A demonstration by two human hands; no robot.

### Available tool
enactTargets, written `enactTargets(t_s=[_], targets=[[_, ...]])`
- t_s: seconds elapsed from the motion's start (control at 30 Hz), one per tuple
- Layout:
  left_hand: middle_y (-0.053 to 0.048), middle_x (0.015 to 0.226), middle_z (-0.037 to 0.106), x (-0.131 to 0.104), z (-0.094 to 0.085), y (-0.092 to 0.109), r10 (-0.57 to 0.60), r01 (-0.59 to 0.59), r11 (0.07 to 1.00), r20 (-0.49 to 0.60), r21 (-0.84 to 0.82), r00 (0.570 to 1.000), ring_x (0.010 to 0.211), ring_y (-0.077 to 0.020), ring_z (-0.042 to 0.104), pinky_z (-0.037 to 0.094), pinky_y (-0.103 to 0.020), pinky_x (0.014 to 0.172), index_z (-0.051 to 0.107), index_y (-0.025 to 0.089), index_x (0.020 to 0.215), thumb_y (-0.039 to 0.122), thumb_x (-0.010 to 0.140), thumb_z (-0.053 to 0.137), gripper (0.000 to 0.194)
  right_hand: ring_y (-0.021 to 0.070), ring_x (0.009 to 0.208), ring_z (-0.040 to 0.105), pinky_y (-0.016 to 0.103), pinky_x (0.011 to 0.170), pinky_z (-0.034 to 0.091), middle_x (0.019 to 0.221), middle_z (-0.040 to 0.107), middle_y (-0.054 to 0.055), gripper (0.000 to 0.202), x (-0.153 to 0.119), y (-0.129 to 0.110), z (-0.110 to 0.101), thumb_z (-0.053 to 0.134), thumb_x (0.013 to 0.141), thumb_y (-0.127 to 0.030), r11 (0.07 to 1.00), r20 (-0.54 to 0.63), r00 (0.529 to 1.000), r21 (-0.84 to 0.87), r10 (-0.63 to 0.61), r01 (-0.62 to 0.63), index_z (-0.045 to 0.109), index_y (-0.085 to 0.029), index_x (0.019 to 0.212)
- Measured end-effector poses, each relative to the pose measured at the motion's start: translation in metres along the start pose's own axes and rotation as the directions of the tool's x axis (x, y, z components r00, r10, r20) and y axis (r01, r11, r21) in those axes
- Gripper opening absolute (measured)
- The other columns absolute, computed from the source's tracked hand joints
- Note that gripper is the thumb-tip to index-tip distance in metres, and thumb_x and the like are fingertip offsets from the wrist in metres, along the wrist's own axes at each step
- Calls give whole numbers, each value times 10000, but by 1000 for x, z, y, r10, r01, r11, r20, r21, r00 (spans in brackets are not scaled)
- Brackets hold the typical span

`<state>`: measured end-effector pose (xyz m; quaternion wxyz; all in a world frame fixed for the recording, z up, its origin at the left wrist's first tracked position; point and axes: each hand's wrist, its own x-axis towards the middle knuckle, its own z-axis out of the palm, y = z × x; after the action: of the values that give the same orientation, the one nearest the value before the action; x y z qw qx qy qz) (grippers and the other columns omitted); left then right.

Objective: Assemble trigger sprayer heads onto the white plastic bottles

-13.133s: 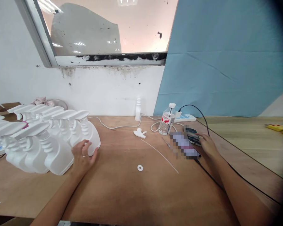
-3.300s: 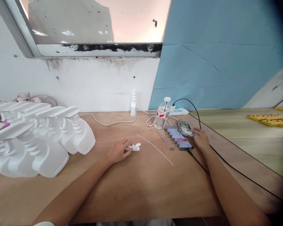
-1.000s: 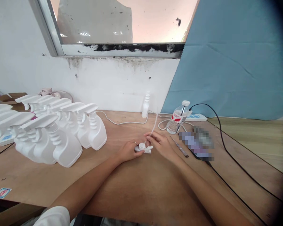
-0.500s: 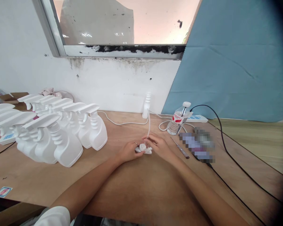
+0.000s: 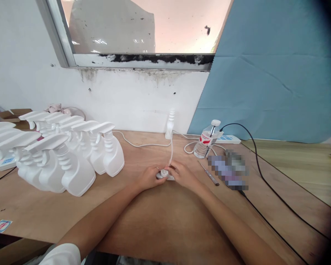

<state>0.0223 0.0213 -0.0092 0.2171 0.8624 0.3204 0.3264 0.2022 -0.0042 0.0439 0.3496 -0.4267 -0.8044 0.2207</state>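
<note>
Nearest the viewer, a white sleeve [image 5: 64, 254] shows at lower left, and a printed sticker [image 5: 1, 225] lies by the front edge of the wooden table [image 5: 165, 221]. At mid-table, directly ahead, the left hand [image 5: 149, 178] has thumb and fingers clamped on a white spray head [image 5: 163, 173]. The right hand [image 5: 182, 175] has its fingertips pinched on the lower end of a thin tube [image 5: 171, 151], which rises from the spray head; whether it is seated cannot be told. To the right lie a slim tool [image 5: 209, 173] and a phone-like item, pixelated [image 5: 228, 173]. To the left, white spray bottles [image 5: 78, 175] stand upright in close rows. Farther back are a clear labelled bottle [image 5: 205, 142] and a narrow white ribbed bottle [image 5: 170, 127], upright near the wall [image 5: 127, 99].
</note>
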Motion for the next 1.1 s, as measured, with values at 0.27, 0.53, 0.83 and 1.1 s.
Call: enactTargets(t_s=[0.27,0.53,0.83,1.1], targets=[[-52,934,655,3,3,-1,-11,12,999,11,-40,1000,820,-167,596,456,-237,752,633,155,1008,306,815,595,248,160,654,522,258,605,380,701,585,19,201,1,0,0,462,879,-284,1000,3,1000,-16,10,-10,546,-175,733],[-48,946,647,3,4,-4,16,-15,998,20,-66,1000,840,-159,590,450,-235,785,627,160,991,275,811,600,215,148,627,489,252,589,361,667,550,7,202,4,4,8,463,871,-246,998,10,1000,-60,-19,20,521,-181,689],[-31,901,649,4,-1,7,-14,13,998,-8,-54,1000,800,-148,583,438,-225,743,626,172,992,282,830,560,207,203,915,534,322,845,413,930,587,56,224,-15,19,12,427,939,-354,996,2,999,67,-50,50,599,-212,959],[-47,987,655,6,-4,9,-71,72,991,11,-116,997,839,-165,583,439,-242,760,607,172,1091,305,848,539,285,224,1025,517,363,928,401,1117,571,68,317,-22,36,21,520,882,-406,982,-9,997,175,79,-77,558,-224,1139]])
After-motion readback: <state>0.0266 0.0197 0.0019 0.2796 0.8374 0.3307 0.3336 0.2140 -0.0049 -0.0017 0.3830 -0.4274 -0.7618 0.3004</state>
